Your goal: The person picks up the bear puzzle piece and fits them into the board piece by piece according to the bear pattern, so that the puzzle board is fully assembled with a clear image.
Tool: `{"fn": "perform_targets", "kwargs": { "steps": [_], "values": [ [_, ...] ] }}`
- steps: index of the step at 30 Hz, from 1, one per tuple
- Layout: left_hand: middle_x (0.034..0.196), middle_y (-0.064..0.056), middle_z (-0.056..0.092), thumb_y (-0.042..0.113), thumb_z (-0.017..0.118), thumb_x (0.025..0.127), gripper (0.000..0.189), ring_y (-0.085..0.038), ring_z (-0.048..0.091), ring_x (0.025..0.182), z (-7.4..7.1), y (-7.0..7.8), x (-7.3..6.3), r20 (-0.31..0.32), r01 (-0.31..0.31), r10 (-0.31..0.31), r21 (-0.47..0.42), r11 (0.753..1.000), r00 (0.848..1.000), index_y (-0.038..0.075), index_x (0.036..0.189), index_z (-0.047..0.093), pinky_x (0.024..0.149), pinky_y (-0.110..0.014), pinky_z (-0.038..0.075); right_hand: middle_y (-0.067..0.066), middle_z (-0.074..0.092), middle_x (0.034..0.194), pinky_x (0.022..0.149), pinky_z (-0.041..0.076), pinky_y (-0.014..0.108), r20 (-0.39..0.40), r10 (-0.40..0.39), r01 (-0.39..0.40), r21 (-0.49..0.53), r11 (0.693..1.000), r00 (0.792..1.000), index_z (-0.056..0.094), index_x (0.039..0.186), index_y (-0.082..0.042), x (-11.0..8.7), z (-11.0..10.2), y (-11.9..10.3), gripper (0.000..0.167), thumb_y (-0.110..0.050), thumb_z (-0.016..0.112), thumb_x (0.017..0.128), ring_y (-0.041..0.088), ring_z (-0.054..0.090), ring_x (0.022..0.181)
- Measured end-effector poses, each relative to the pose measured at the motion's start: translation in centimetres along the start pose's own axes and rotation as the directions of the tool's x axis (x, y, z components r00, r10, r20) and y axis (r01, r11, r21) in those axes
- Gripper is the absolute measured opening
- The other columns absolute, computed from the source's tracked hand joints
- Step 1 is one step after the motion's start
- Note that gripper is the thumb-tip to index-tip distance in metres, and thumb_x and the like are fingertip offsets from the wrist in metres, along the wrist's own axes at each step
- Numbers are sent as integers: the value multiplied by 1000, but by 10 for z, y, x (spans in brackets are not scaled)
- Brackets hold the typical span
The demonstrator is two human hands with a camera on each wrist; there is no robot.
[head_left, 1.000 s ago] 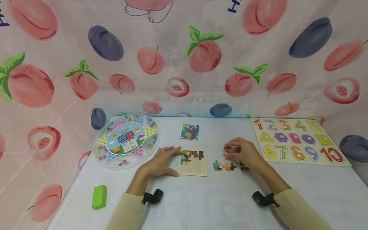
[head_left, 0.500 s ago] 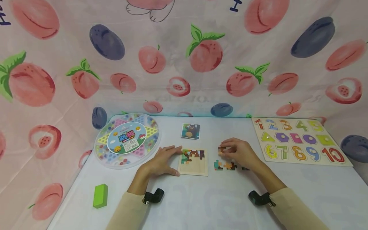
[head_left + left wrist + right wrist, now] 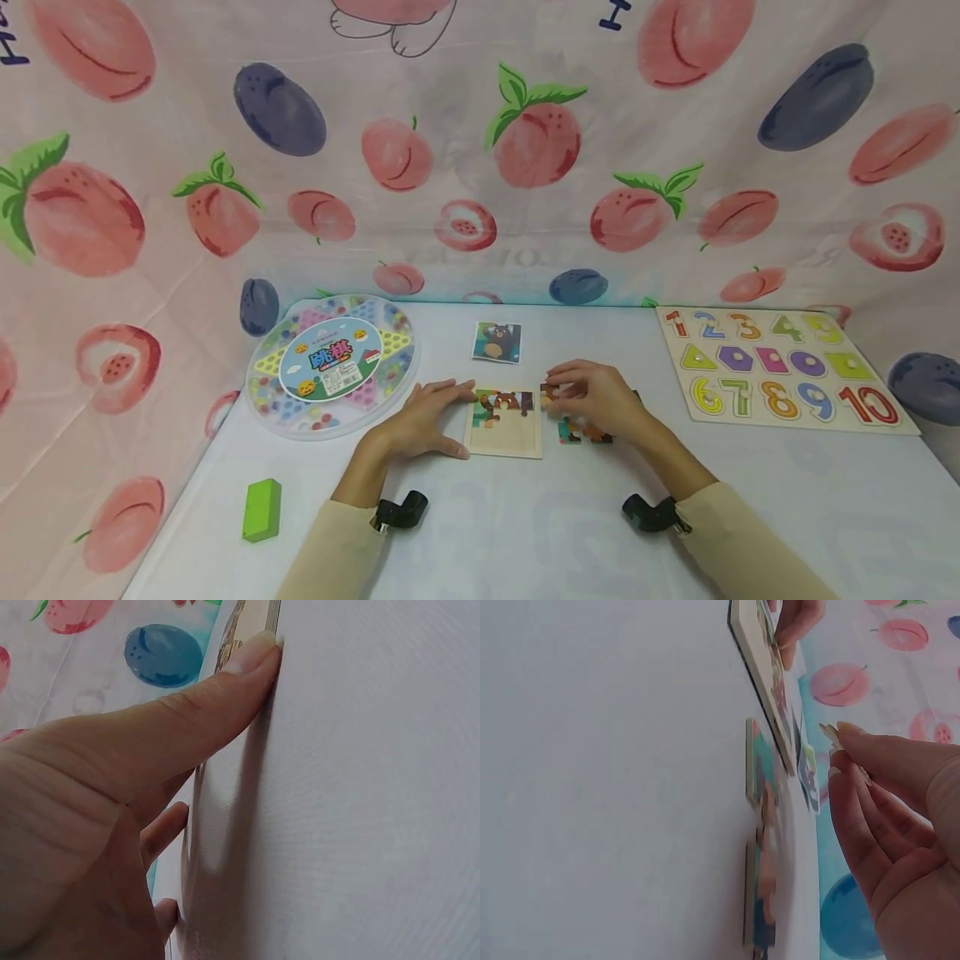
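Note:
My right hand [image 3: 600, 402] pinches a brown jigsaw piece [image 3: 549, 392] between thumb and fingertips, just off the right edge of a square wooden puzzle board [image 3: 504, 442]. In the right wrist view the piece [image 3: 831, 735] is raised above the table. Several joined pieces with a bear picture fill the board's upper part; bare wood shows below. My left hand [image 3: 420, 423] rests at the board's left side, thumb [image 3: 251, 664] and forefinger touching its edge, fingers fairly straight. Loose jigsaw pieces [image 3: 568, 432] lie under and beside my right hand, which partly hides them.
Behind the board lies a bear picture card [image 3: 497, 342]. A round Chinese checkers set [image 3: 333, 367] lies at the left and a green block [image 3: 262, 510] nearer the front left. A wooden number board [image 3: 783, 371] lies at the right. A fruit-print cloth hangs behind the table.
My right hand has moved left with the pinched jigsaw piece, from above the loose pieces to the board's right edge. My left hand stays at the board.

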State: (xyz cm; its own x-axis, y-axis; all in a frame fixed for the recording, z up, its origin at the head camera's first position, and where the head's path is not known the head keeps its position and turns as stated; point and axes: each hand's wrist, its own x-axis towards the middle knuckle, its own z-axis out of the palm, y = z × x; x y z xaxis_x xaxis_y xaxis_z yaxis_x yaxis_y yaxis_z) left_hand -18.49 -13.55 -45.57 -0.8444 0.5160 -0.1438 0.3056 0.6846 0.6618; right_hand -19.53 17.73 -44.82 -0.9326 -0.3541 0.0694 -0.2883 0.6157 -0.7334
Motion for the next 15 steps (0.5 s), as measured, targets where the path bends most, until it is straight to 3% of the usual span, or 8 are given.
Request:
{"fn": "perform_targets", "kwargs": {
  "steps": [15],
  "values": [
    [165, 1, 40, 26, 91, 73, 76, -32, 25, 158, 0, -1, 0, 5, 10, -10, 5, 1000, 1000, 16, 140, 59, 131, -62, 3, 11, 72, 123, 72, 59, 18, 72, -70, 65, 73, 995, 995, 76, 116, -2, 14, 28, -26, 36, -12, 84, 82, 16, 73, 89]
  ]
}}
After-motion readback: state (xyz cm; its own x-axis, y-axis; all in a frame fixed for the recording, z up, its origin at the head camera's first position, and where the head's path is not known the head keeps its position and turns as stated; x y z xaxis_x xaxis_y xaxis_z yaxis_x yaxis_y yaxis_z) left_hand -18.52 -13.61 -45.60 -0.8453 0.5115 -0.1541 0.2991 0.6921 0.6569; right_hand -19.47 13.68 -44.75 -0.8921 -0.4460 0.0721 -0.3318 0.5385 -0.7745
